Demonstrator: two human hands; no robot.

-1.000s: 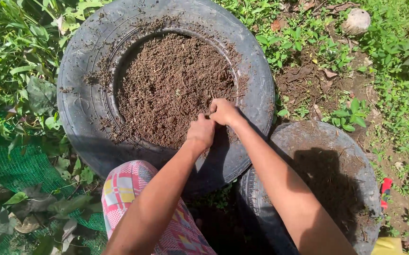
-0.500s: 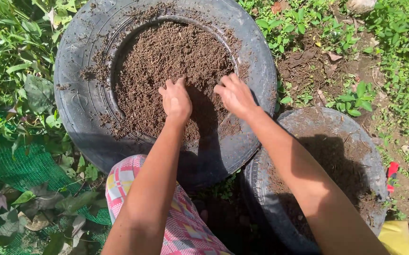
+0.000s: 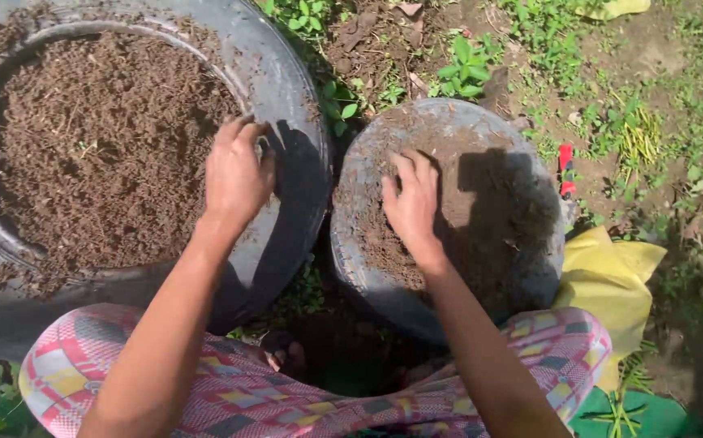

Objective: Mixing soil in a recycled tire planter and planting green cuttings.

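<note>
Soil [image 3: 100, 146] fills the big tyre [image 3: 290, 122] lying flat on my left, and there's more of it in the small tyre [image 3: 367, 170] just beside it. Head view: my left hand [image 3: 236, 174] is curled over the big tyre's inner rim, and my right hand [image 3: 412, 203] is flat on the small tyre's dirt with the fingers spread, holding nothing. (me)

Which way do they point? And which step is this? (reply)

Both openings face up. They're round, so there's no real long axis, and they sit side by side. It looks like spreading and levelling. Whether my left fist has a clump in it, I can't tell. The next move calls for a light, even press that keeps dirt inside the rim. (me)
</note>
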